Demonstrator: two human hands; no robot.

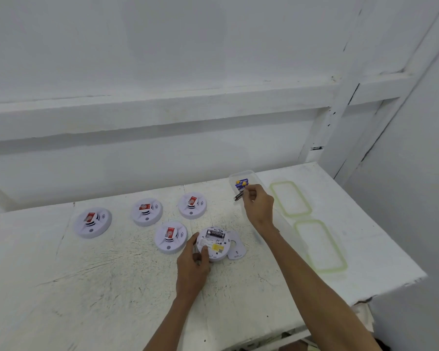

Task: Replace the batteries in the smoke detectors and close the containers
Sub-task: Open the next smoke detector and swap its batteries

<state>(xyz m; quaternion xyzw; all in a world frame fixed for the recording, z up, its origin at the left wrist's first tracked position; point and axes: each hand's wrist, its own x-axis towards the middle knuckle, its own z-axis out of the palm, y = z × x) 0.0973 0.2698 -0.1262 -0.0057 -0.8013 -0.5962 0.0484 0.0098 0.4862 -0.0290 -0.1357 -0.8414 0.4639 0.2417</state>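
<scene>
Black battery (pixel 238 197) pinched in right grip (pixel 259 206), long axis slanting out leftward past the fingertips, just in front of clear container (pixel 249 172). Upturned detector (pixel 213 245) down and left of that grip, well apart, clasped at its near rim by left grip (pixel 192 267). Open bay along the far edge, one cell already seated crosswise; probably calls for levelling the held cell to match.

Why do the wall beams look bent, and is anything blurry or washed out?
Head view: the wide-angle lens bows the wall ledge and table edge; light is soft, shadows faint; the battery in the right hand is blurred, its label unreadable.
</scene>
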